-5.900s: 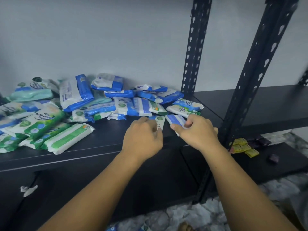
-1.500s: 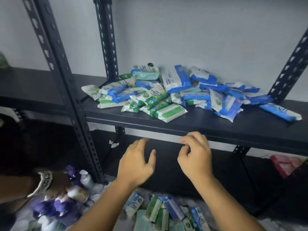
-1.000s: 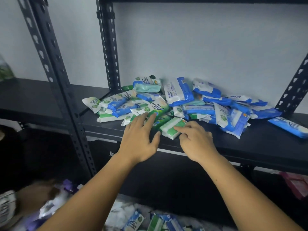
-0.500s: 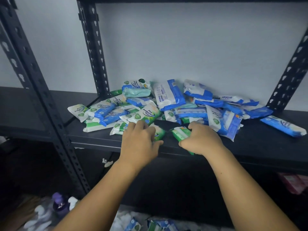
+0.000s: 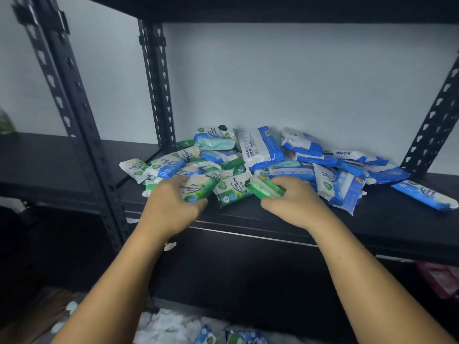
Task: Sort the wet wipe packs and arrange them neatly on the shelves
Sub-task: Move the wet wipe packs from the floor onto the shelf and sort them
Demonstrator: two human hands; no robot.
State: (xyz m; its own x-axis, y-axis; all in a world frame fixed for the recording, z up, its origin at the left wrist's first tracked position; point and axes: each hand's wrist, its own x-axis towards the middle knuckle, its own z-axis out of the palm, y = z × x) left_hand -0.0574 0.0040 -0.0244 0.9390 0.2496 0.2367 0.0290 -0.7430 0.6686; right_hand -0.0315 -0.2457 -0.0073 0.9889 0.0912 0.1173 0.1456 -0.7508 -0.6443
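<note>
1. Nearest, right at the bottom: floor packs (image 5: 233, 337) lie loose under the rack. I'd count those as work left.
2. Up to the hands. The left hand (image 5: 171, 207) has its fingers curled round a green-white pack (image 5: 198, 188) at the pile's near left edge.
3. The right hand (image 5: 293, 204) grips a green pack (image 5: 265, 189), tilted on its edge, just beside the first. Both hands are full and both packs are greens, so I'd say the sort by colour is only starting.
4. The shelf (image 5: 248, 219) shows a bare strip along its front lip, right under the hands. Room there is narrow, and a pack nudged forward could go over the edge.
5. Behind them sits the pile (image 5: 260, 157) — greens mostly left, blues mostly right, but jumbled and overlapping, nothing in rows. The bulk of the task is left.
6. One blue pack (image 5: 424, 194) lies apart at the far right, with bare shelf between it and the pile. That looks like good room for a row.
7. Left past the front post (image 5: 82, 120), the side shelf (image 5: 49, 165) shows open dark surface — more space, though the post stands in the way.
8. Farthest back, the wall (image 5: 298, 83) closes off the rear. The back of the pile sits up against it, so there is no room behind.
</note>
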